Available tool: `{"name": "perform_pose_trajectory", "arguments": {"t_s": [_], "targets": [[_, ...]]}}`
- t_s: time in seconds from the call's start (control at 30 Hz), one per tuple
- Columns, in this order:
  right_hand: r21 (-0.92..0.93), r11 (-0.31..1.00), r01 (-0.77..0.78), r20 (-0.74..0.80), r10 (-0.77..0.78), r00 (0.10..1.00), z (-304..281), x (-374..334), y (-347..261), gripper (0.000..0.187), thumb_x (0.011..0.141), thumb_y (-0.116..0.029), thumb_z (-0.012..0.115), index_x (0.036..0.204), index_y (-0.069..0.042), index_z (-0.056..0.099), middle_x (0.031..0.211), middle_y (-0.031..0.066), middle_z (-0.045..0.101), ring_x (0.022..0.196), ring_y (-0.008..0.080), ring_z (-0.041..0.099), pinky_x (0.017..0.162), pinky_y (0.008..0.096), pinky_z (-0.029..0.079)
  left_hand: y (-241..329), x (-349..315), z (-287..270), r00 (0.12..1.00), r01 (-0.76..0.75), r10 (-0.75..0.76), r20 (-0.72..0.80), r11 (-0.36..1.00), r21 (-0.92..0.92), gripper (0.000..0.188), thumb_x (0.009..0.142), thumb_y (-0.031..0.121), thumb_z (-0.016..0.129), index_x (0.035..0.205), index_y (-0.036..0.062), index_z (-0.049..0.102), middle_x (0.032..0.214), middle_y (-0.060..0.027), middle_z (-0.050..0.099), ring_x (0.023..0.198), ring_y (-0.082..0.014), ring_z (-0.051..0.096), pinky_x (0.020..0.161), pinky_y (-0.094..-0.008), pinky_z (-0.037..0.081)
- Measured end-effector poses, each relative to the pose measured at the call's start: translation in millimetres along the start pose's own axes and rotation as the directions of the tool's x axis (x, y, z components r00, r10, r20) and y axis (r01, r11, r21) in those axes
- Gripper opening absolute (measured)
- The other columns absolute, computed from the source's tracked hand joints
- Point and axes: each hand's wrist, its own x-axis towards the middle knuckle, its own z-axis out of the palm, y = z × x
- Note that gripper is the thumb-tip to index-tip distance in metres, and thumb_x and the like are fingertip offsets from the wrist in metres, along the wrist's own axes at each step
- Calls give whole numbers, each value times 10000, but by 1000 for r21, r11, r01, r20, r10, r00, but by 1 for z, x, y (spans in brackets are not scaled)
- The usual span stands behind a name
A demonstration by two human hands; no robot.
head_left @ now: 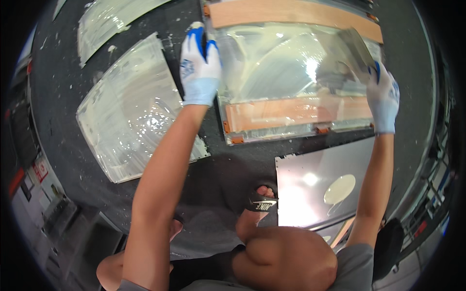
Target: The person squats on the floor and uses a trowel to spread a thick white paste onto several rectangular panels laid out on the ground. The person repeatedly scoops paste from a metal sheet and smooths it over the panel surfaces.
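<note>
My right hand (384, 94), in a white and blue glove, is closed around the end of a wide, flat grey spreader (357, 51). The blade slants over a metal panel (272, 63) coated with wet, pale cream paste, which shows streaks and an arc-shaped swipe mark. Two wooden strips lie across this panel, a far strip (291, 13) and a near strip (296, 112). My left hand (198, 68), gloved alike, lies by the panel's left edge with thumb and fingers apart and holds nothing. Whether it presses on the edge I cannot tell.
Left of my left arm lies another paste-smeared panel (131, 116), with a further coated one (109, 24) beyond it. A shiny bare panel (310, 194) with a puddle of cream paste (340, 189) lies near my right knee. All rest on a dark surface (233, 165) where my sandalled foot stands.
</note>
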Motion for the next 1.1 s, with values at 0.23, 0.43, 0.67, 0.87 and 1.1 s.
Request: {"name": "perform_pose_trajectory", "arguments": {"t_s": [0.23, 0.43, 0.67, 0.87, 1.1], "targets": [[187, 982, -10, 209, -30, 977, -1, -32, -105, 190, 1041, -150, 572, 1124, -13, 674, 977, 182, 715, 897, 384, 674, 847, 476, 519, 26, -50, -32, 996, -41, 39, 82, 999, 28, 512, 983, 164, 661, 1446, -21, 548, 1462, -266, 545, 1345, -444, 541, 1164, -501, 416], [431, 902, -13, 363, -161, 918, -15, -19, -214, 216, 969, -123, 536, 1121, 7, 618, 1044, 194, 642, 991, 373, 619, 853, 486, 517, 41, -53, -139, 825, -326, 129, 550, 904, 276, 588, 936, 170, 721, 1465, -5, 536, 1512, -234, 529, 1376, -445, 511, 1190, -529, 385], [552, 834, -19, 423, -260, 868, -31, 4, -245, 199, 976, -159, 590, 1125, -35, 635, 1025, 211, 694, 997, 411, 677, 870, 511, 547, 33, -10, -223, 619, -541, 205, 758, 811, 223, 518, 931, 258, 724, 1397, 73, 596, 1422, -170, 594, 1303, -404, 560, 1146, -527, 418], [491, 607, -625, 675, 189, 713, -36, 25, -125, 333, 988, -230, 704, 1210, 17, 727, 1004, 139, 758, 894, 249, 729, 751, 386, 585, 17, -10, -223, 707, -405, 305, 639, 914, 12, 506, 896, 163, 779, 1364, 73, 609, 1369, -171, 615, 1238, -407, 590, 1062, -491, 469], [448, 185, -875, 779, 399, 484, -40, -14, -54, 290, 1019, -118, 695, 1222, 89, 685, 1039, 99, 742, 857, 178, 747, 657, 318, 648, -1, -43, -227, 484, -225, 358, 798, 933, -282, 487, 870, 191, 786, 1310, 31, 652, 1292, -175, 652, 1171, -388, 626, 1058, -503, 479]]}}
